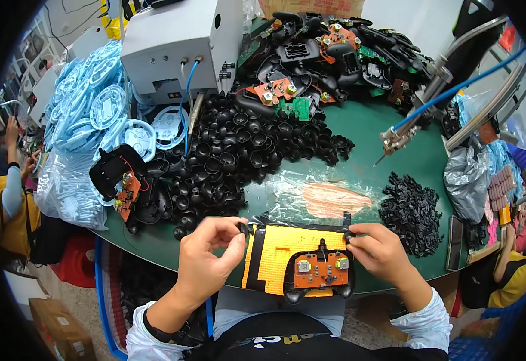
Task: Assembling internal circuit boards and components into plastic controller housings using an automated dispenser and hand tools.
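Observation:
A game controller half-shell (290, 283) in black lies on a yellow textured mat (275, 256) at the table's near edge. Inside it sits an orange circuit board (320, 271) with two joystick modules. My left hand (206, 259) is closed in a pinch left of the mat, on a small black cap (243, 228). Over the mat's right edge, my right hand (383, 249) is also closed, fingertips pinching a small black piece (350, 236) whose shape is mostly hidden. Neither hand touches the circuit board.
Black dome-shaped caps (239, 144) are heaped left of centre. Controller shells (347, 54) pile up behind. Small black parts (411, 210) form a mound at right. Above it hangs a metal dispensing nozzle (389, 144) with a blue hose. Light-blue plastic parts (85, 108) fill the left side beside a white machine (172, 48).

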`<action>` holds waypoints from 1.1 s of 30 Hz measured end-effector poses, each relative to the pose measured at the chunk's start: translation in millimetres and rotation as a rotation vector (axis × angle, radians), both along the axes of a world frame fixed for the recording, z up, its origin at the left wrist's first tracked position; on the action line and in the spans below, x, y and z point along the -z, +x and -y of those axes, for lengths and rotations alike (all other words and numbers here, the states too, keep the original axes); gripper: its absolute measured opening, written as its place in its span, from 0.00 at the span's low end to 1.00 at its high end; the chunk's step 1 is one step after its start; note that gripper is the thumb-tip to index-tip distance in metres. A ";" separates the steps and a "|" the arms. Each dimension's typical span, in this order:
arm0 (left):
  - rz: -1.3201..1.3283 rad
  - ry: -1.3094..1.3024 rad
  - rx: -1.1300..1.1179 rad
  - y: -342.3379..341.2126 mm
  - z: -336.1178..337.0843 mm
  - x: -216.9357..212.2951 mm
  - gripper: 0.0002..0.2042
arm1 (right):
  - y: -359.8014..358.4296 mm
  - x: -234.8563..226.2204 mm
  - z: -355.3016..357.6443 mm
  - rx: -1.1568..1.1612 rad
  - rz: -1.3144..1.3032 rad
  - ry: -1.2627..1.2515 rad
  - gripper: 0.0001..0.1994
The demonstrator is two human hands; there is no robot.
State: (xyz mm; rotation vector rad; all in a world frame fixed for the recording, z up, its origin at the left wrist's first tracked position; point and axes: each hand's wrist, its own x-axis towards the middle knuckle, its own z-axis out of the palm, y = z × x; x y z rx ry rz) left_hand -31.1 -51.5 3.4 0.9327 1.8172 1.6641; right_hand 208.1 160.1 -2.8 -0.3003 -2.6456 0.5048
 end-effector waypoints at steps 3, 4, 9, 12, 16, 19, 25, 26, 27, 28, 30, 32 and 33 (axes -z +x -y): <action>0.288 0.075 0.025 13.7 -7.0 -9.8 0.11 | 5.7 2.6 -5.3 -0.024 -0.011 -0.166 0.08; 0.306 0.024 0.089 13.5 -7.2 -9.2 0.14 | 4.3 0.9 -5.9 -0.045 0.008 -0.146 0.09; 0.186 0.047 0.221 18.9 -15.8 2.2 0.15 | 6.6 -5.5 -7.1 -0.012 -0.052 -0.198 0.09; 0.214 0.043 0.220 22.3 -13.9 4.3 0.13 | 9.4 -24.1 7.7 0.009 -0.107 -0.279 0.09; 0.255 0.028 0.217 35.4 -11.5 1.2 0.12 | 8.6 -22.2 23.5 -0.041 -0.075 -0.353 0.10; -0.191 -0.006 0.254 38.9 -16.0 2.5 0.12 | 7.5 -19.2 25.9 -0.037 -0.056 -0.338 0.09; -0.477 -0.036 0.225 53.5 -25.8 8.9 0.13 | 5.1 -18.9 29.9 0.026 -0.025 -0.306 0.08; -0.545 -0.056 0.204 55.2 -27.2 9.9 0.13 | 4.6 -18.5 29.8 0.032 -0.028 -0.299 0.08; -0.544 -0.055 0.203 56.5 -28.4 11.1 0.13 | 4.8 -18.6 30.4 0.031 -0.026 -0.298 0.08; -0.562 -0.081 0.197 57.4 -29.4 12.5 0.13 | 5.1 -18.8 30.9 0.036 -0.026 -0.305 0.08; -0.579 -0.108 0.191 57.6 -29.8 13.1 0.13 | 5.0 -20.3 31.6 0.041 -0.024 -0.312 0.08; -0.604 -0.117 0.196 57.0 -29.8 12.3 0.13 | 4.3 -23.9 32.1 0.054 0.011 -0.350 0.08; -0.604 -0.116 0.196 56.8 -30.1 12.0 0.13 | 4.2 -24.8 30.3 0.054 0.011 -0.349 0.08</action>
